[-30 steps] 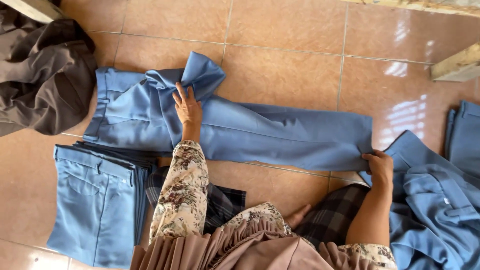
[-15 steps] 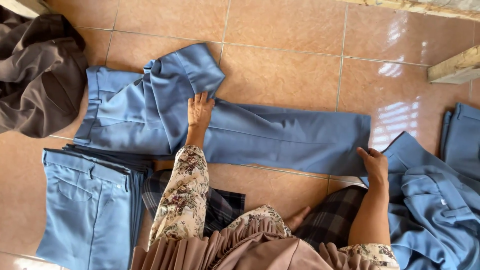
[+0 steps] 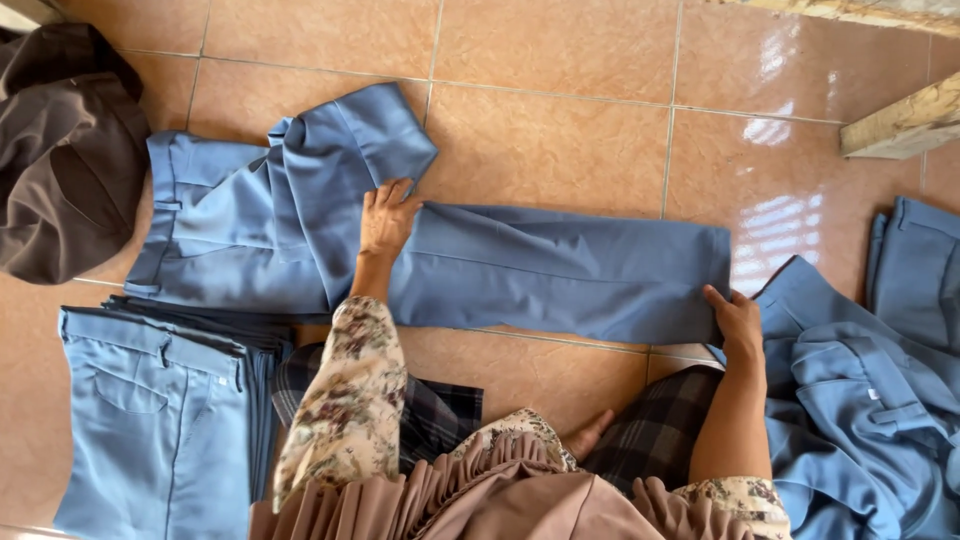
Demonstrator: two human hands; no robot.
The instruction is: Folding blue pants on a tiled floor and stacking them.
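Blue trousers (image 3: 520, 265) spread flat on the tiled floor (image 3: 560, 110).
Left hand (image 3: 385, 215) presses flat, fingers spread, on the seat; right hand (image 3: 738, 320) pinches the leg hem; folded stack (image 3: 150, 420) lies left.

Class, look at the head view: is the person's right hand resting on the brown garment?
No: the right hand grips the hem end of the blue trousers laid out on the floor, while the brown garment lies untouched at far left.
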